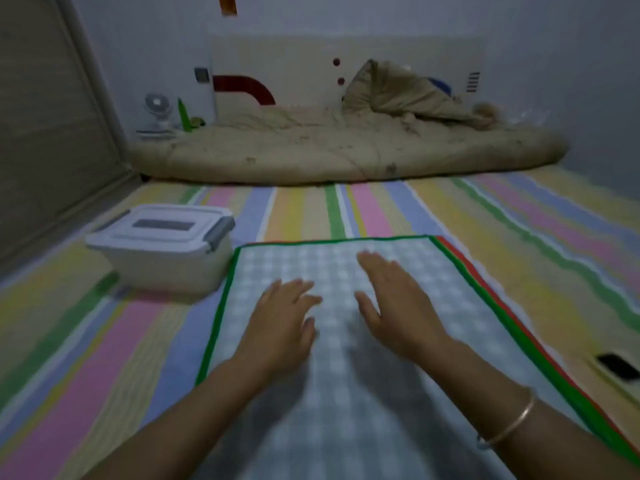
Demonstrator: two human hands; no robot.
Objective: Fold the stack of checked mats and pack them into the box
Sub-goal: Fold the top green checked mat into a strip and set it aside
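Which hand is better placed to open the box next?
Likely the left hand: the closed box sits just left of the mat, on that hand's side. The right hand lies farther off and would have to cross over.

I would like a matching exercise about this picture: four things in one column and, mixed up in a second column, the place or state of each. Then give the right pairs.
Column 1
1. box
2. checked mats
3. black flat object
4. small fan

Column 2
A. farthest away, in the left corner
B. lying flat under the left hand and the right hand
C. lid on, just left of the mats
D. near the right edge of the view, right of the mats

Pairs: 1-C, 2-B, 3-D, 4-A
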